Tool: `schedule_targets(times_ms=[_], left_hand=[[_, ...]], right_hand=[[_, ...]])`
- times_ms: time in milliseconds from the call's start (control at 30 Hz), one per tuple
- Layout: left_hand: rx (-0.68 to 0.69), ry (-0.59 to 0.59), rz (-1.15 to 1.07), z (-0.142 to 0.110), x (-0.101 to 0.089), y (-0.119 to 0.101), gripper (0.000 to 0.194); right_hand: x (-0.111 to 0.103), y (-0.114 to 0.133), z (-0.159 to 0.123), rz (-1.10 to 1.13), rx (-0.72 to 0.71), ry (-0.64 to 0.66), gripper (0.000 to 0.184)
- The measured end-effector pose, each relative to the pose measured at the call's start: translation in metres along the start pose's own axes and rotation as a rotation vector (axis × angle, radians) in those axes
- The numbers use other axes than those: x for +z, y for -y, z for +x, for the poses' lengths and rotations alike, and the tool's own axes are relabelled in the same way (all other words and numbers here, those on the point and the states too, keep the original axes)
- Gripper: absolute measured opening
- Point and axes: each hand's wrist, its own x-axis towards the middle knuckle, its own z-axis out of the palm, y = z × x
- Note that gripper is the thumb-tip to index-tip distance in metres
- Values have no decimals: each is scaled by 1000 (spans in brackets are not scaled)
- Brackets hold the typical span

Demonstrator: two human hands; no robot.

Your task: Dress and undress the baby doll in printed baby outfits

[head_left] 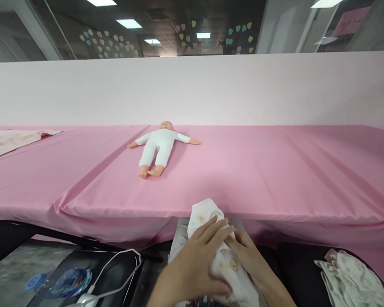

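A bundled white baby cloth (233, 266) with small yellowish prints rests over my lap, at the table's front edge. My left hand (200, 256) lies across it, fingers over the top and thumb curled round the near side. From the right, my right hand (248, 253) grips the cloth's other side, its fingertips partly hidden under the left fingers. Whether the cloth is a garment or a wrap cannot be made out. Farther back, a baby doll (161, 143) in a white suit lies on its back with arms spread, touched by neither hand.
Pink cloth (275, 170) covers the table and hangs over its front. A beige cloth (13, 140) lies at the far left. On a black chair at lower left are a plastic bottle (62, 281) and a white cable (115, 256). White patterned fabric (355, 279) sits on the right chair.
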Motion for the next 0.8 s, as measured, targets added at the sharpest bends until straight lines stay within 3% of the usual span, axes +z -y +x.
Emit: schedule_targets(times_ms=[100,167,267,400,467,533,667,733,800], left_hand=[[-33,-57,12,11,19,-1,83],[-50,-88,-15,17,29,6,77],[-135,-87,-63,20,37,20,80],[-264,-137,-183,15,32,26,75],[-249,-154,-275,11,25,22,67],[-198,-125,-367,8,19,16,56],[-167,-76,-433,4,16,9,35],[-196,-95,-418,4,20,11,37],[-227,-122,-396,4,24,14,43]], right_hand=[[-3,3,-7,171,103,42,45],[-8,7,-10,87,14,170,43],[-16,16,-12,-249,-201,277,42],[-27,22,-15,-542,-398,158,38],[-31,22,-17,-584,-453,87,49],[-33,20,-19,-597,-436,151,67],[-25,18,-21,-604,-297,436,107],[-18,16,-22,-629,-250,440,107],[-13,15,-21,-632,-218,395,93]])
